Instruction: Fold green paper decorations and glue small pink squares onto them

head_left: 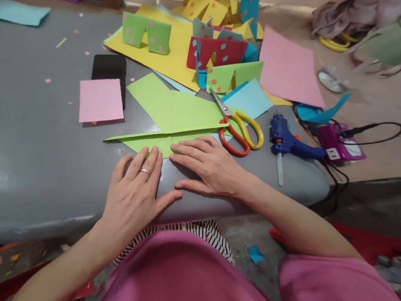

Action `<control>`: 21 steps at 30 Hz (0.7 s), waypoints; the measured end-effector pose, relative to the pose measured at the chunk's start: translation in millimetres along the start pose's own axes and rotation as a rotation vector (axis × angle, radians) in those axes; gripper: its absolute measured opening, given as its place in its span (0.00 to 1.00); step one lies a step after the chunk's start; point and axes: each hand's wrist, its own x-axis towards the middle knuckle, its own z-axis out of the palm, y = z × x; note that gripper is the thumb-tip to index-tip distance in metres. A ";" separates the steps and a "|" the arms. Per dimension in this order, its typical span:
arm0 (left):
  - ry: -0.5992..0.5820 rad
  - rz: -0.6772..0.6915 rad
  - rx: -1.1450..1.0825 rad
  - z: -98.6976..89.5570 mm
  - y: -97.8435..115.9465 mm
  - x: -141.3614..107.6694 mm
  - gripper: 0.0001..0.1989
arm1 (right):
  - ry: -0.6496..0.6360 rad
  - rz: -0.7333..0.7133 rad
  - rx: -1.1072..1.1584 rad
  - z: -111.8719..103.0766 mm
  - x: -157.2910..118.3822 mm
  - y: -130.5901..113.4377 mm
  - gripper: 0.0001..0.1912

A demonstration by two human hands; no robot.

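Observation:
A light green sheet of paper (pixel 139 142) with a raised fold along its far side lies at the table's front. My left hand (pixel 136 182), with a ring on one finger, rests palm down with its fingertips on the near edge of that sheet. My right hand (pixel 207 164) lies flat beside it, fingers stretched over the same edge. Neither hand grips anything. Behind the folded sheet is another light green paper (pixel 178 107). Scissors (pixel 233 119) with one red and one yellow handle lie just beyond my right hand, partly on the green paper.
A blue glue gun (pixel 284 137) lies at the right, its cord near a purple box (pixel 341 144). Folded, dotted paper pieces (pixel 217 52) stand at the back. A pink square (pixel 99 99) partly covers a black phone-like object (pixel 109 67). A pink sheet (pixel 288 66) lies back right.

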 end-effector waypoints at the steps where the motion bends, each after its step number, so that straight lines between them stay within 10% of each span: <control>1: 0.005 -0.001 0.001 0.2 -0.4 -0.6 0.36 | 0.008 0.002 0.009 -0.3 0.3 0.1 0.30; 11: 0.058 -0.038 -0.019 -9.8 -12.5 -12.4 0.31 | 0.043 -0.008 0.019 2.3 -0.2 0.4 0.29; 16: 0.127 -0.130 -0.094 -24.2 -30.9 27.8 0.19 | 0.126 -0.017 0.072 -3.8 -0.7 2.6 0.27; 21: -0.222 -0.142 -0.180 -17.0 -46.7 83.4 0.19 | 0.280 0.176 0.190 -8.0 -3.4 8.1 0.18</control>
